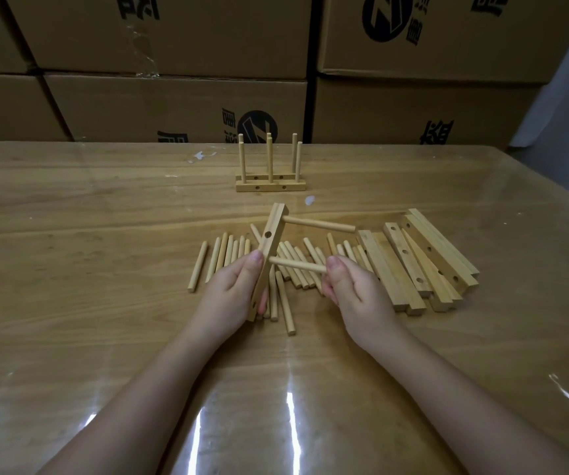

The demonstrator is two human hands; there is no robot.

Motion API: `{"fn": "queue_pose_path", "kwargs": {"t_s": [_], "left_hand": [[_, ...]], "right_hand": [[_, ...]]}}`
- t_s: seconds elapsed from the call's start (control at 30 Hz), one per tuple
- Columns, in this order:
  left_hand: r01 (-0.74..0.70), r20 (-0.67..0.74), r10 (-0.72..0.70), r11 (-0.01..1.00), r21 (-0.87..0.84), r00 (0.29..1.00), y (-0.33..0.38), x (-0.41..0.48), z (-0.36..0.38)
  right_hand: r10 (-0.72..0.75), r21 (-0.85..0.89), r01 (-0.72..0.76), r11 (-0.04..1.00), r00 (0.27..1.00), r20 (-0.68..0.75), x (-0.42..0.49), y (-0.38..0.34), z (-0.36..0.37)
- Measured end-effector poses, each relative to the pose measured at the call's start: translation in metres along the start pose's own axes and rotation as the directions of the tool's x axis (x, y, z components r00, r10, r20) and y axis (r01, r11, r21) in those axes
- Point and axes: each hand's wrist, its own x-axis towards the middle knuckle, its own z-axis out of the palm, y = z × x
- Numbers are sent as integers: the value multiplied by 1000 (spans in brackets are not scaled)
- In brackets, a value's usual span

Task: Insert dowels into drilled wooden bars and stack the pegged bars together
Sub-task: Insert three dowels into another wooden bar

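A drilled bar [271, 248] is held on edge at the centre of the counter [104, 234], gripped by the curled fingers of the left hand [231, 293]. One dowel [319, 223] is seated near its top. A second dowel [296, 265], pinched by the right hand [355, 296], is set at the middle hole. Two pegged bars [271, 185] are stood together at 12 o'clock. Many loose dowels [221, 258] lie beneath, and unpegged bars [423, 262] are piled at 3 o'clock, so most of the work is judged left.

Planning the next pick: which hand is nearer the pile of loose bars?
Right. The right hand, pinching a dowel, sits just beside the pile of loose bars. The left hand, holding the tilted bar, is farther off, beyond the right hand.
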Motion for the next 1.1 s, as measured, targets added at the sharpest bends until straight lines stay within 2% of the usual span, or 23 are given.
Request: {"fn": "queue_pose_path", "kwargs": {"t_s": [0.3,0.67,0.87,0.93,1.0,1.1], "left_hand": [[11,-10,-11,1000,5,1000,1,-1,1],[-37,-55,40,998,59,998,4,-3,5],[53,-44,-54,999,-12,998,-3,1,0],[80,-45,-82,996,-29,996,-3,2,-1],[78,-48,-79,997,-22,996,-2,2,-1],[71,-39,-71,997,0,997,0,1,1]], "right_hand": [[36,-28,-36,999,999,-2,0,-4,1],[162,43,-162,986,987,11,-1,-6,0],[192,82,-194,978,981,35,3,-2,3],[169,30,-168,985,985,-39,2,0,0],[139,-17,-144,989,974,-177,3,2,-6],[140,25,-140,990,941,-309,11,9,-16]]}}
